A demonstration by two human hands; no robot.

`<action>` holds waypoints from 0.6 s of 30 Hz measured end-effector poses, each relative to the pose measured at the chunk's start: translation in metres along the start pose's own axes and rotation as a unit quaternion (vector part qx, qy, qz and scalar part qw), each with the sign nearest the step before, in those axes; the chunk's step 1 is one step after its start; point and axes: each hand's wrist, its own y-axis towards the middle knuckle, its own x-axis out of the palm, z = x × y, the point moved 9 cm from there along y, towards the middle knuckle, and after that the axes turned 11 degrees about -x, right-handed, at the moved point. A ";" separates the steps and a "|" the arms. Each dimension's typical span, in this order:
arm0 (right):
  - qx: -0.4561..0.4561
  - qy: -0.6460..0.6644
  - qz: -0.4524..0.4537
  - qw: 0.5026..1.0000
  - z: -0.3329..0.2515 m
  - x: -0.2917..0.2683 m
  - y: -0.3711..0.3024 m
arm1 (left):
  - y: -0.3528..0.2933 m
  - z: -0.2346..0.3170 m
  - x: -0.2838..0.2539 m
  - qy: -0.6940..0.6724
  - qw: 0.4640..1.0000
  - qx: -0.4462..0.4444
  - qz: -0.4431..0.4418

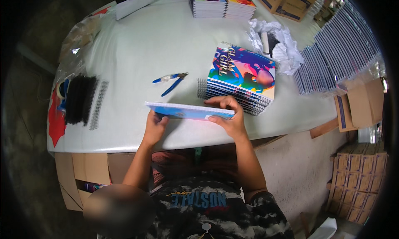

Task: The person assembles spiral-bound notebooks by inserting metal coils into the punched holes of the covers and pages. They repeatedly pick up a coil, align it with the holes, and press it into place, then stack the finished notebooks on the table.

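Between my two hands a notebook [189, 111] with a blue cover is tilted on edge, its white page edges facing up. At its left end my left hand [155, 126] grips it, thumb against the cover. Around the right end my right hand [231, 119] is closed, its thumb on the cover and its fingers behind. Just beyond my right hand stands a stack of spiral notebooks [245, 72] with a colourful illustrated cover on top. Blue-handled pliers [171, 81] lie on the table past the held notebook, touched by neither hand.
Black spiral coils [81, 99] lie at the table's left, beside a tape roll [62, 93]. More notebooks [208, 8] stand at the back. Crumpled plastic [286, 52] and a long row of bound notebooks [338, 52] are on the right, near cardboard boxes [361, 104].
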 end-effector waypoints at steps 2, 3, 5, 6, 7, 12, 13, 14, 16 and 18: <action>0.031 0.042 -0.031 0.998 -0.004 0.008 0.004 | -0.002 0.007 -0.003 0.077 0.995 0.053 0.037; 0.056 -0.015 -0.063 0.996 0.004 -0.003 0.000 | 0.002 0.009 -0.012 0.359 0.929 0.074 0.048; 0.059 -0.083 -0.109 0.989 0.010 -0.012 -0.005 | 0.006 0.036 -0.052 0.462 0.874 0.085 0.129; 0.036 -0.095 -0.121 0.987 0.008 -0.012 -0.005 | 0.008 0.048 -0.075 0.509 0.839 0.087 0.169; 0.013 -0.106 -0.131 0.986 0.005 -0.009 -0.007 | 0.007 0.058 -0.124 0.515 0.812 0.083 0.262; 0.013 -0.060 -0.085 0.994 0.001 0.002 -0.006 | -0.033 0.040 -0.261 0.685 0.590 -0.088 0.418; 0.006 -0.075 -0.108 0.991 0.002 0.001 -0.006 | -0.033 0.033 -0.269 0.689 0.585 -0.112 0.413; -0.002 -0.091 -0.131 0.987 0.004 0.002 -0.005 | -0.034 0.031 -0.280 0.660 0.616 -0.112 0.414; 0.017 -0.085 -0.103 0.991 0.006 -0.002 -0.005 | -0.031 0.030 -0.287 0.600 0.677 -0.112 0.411; 0.023 -0.086 -0.086 0.992 0.008 -0.005 -0.005 | -0.035 0.046 -0.297 0.464 0.754 -0.077 0.458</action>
